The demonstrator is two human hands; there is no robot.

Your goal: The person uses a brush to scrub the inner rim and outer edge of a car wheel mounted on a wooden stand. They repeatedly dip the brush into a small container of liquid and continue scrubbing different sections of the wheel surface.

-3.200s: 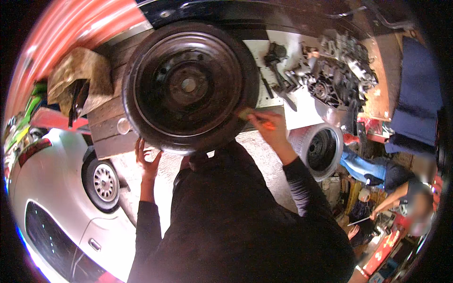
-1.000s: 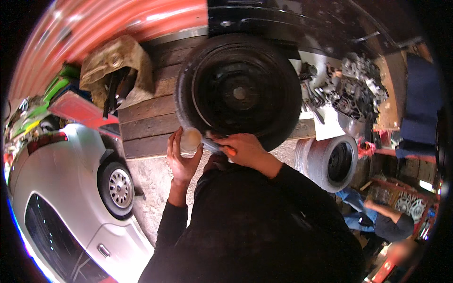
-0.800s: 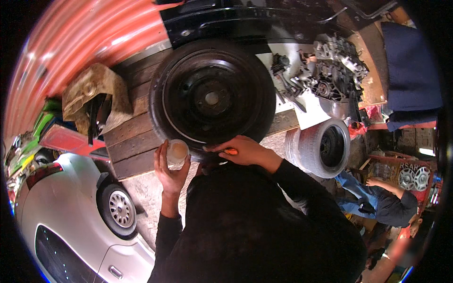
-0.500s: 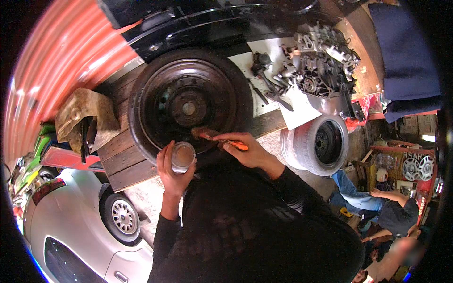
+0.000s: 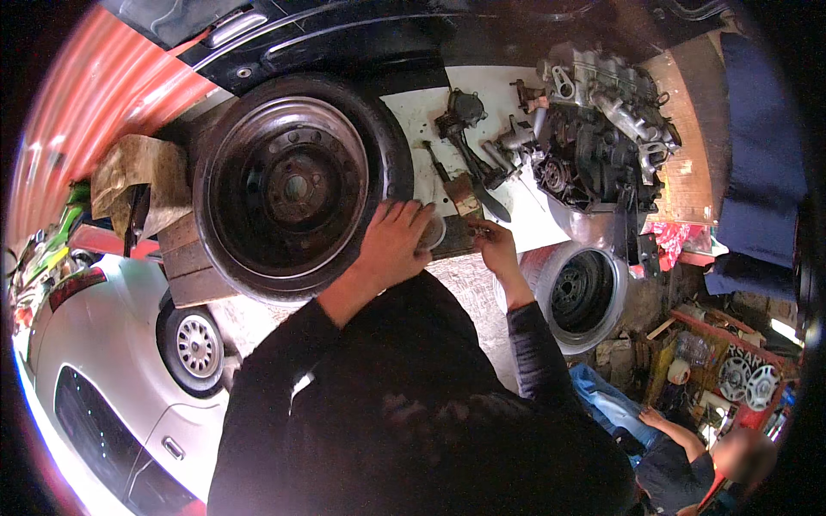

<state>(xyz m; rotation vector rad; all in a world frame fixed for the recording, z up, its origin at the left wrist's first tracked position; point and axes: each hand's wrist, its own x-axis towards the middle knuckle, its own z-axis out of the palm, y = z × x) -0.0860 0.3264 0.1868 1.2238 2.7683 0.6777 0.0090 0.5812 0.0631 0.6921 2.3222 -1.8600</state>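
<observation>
My left hand [image 5: 397, 242] is wrapped round a small clear plastic cup [image 5: 437, 232], at the right front edge of a wheel. The wheel is a black tyre [image 5: 394, 155] on a dark steel rim [image 5: 360, 163], lying flat on the wooden bench. Right of the cup, my right hand [image 5: 496, 251] has its fingers closed in a pinch. Just beyond the fingertips is the brown head of a paintbrush [image 5: 465, 198], over the bench near the metal parts. Its handle is mostly hidden by my fingers.
An engine block [image 5: 594, 155] stands right of the wheel, with loose metal parts [image 5: 473, 138] beside it. A second wheel [image 5: 578, 297] is below the bench. A silver car [image 5: 120, 344] stands at lower left, and another person [image 5: 671, 456] is at lower right.
Both hands have moved right, away from the rim, with the cup and brush. The view has shifted, so the wheel appears further left.
</observation>
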